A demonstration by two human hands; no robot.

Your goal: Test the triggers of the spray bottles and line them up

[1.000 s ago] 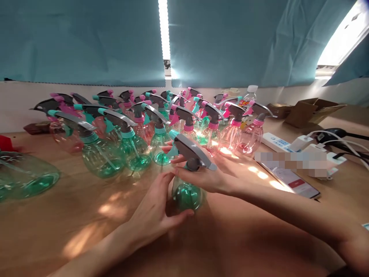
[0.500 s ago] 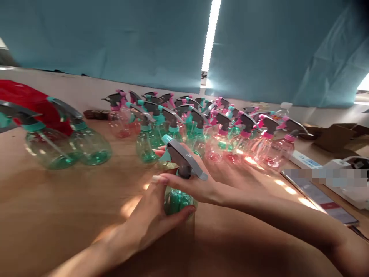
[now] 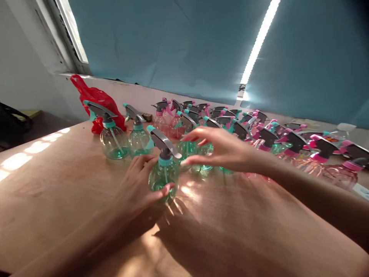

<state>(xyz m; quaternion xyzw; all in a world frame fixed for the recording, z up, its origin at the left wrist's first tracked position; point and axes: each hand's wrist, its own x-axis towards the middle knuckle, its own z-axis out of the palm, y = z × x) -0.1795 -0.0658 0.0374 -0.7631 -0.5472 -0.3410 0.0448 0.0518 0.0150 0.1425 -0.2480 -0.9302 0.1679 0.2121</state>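
My left hand (image 3: pixel 144 181) is wrapped round the lower body of a clear green spray bottle (image 3: pixel 165 175) with a grey and turquoise trigger head. The bottle stands nearly upright over the wooden table (image 3: pixel 219 227); whether its base touches the wood I cannot tell. To the right of its head, my right hand (image 3: pixel 219 150) is held in the air with fingers and thumb apart and nothing between them. Behind the right hand stands another green spray bottle (image 3: pixel 188 148), partly covered by the fingers.
Two green spray bottles (image 3: pixel 113 142) stand at the left, before a red plastic bag (image 3: pixel 99 100). Several pink spray bottles (image 3: pixel 323 154) and green ones crowd the back and right. A blue cloth (image 3: pixel 173 46) hangs behind, beside a bright light strip (image 3: pixel 259 42).
My right hand has let go of the spray bottle's neck and moved off to the right, opening. My left hand still holds the bottle. The view has swung left.
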